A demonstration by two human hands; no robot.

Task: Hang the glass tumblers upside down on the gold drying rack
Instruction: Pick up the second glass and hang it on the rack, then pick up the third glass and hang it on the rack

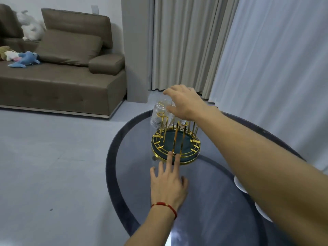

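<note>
The gold drying rack [194, 145], with upright gold prongs over a round dark green tray, stands on the round dark glass table [124, 142]. One clear ribbed glass tumbler [158, 115] hangs upside down on a prong at the rack's far left. Right beside it is a second glass tumbler [178, 120], also on the rack and mostly hidden under my right hand [184, 103], which closes over it from above, thumb against its side. My left hand [168, 183] lies flat on the table, fingers apart, with its fingertips touching the tray's near rim.
Two white round shapes [239, 186] show at the table's right side beneath my right forearm. A brown sofa [62, 82] with plush toys stands far left across grey floor. Curtains [266, 59] hang close behind the table.
</note>
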